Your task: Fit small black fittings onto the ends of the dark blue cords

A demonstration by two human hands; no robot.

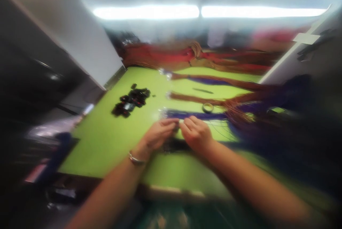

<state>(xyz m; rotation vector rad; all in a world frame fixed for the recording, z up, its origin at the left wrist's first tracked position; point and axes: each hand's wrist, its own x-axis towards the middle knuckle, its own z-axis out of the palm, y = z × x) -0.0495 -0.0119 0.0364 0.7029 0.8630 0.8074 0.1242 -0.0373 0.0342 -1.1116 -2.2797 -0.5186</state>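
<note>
We see a bright green counter (91, 143) spreading beneath everything, with two lit tube lamps (149, 11) end to end above its far side and a pale panel (80, 40) standing at its left. Along the back lies a long heap of red and brown wires (160, 55). At the right, a dark blue mass of wires (288, 133) blurs toward the edge of our view. From that side, an upper brown wire bundle (181, 76), a middle brown wire bundle (192, 98) and a blue wire bundle (213, 116) run leftward, their ends finishing in whitish tips. A dark bundle (179, 145) lies nearest us, partly behind the hands.

Over these near bundles, our right hand (196, 133) has its fingers curled in; we cannot tell whether its grip pinches anything. Our left hand (161, 133) faces it, the fingertips of both hands nearly meeting. To their left, well apart, sits a pile of black connectors (130, 101). A silvery bracelet (135, 160) circles the left wrist. Beyond the hands we find a dark slim stick (203, 90) and a roll of tape (207, 111) lying between bundles. Smallest is a blurred dark piece (176, 127), pinched in the left grip, just beside the right fingertips.
</note>
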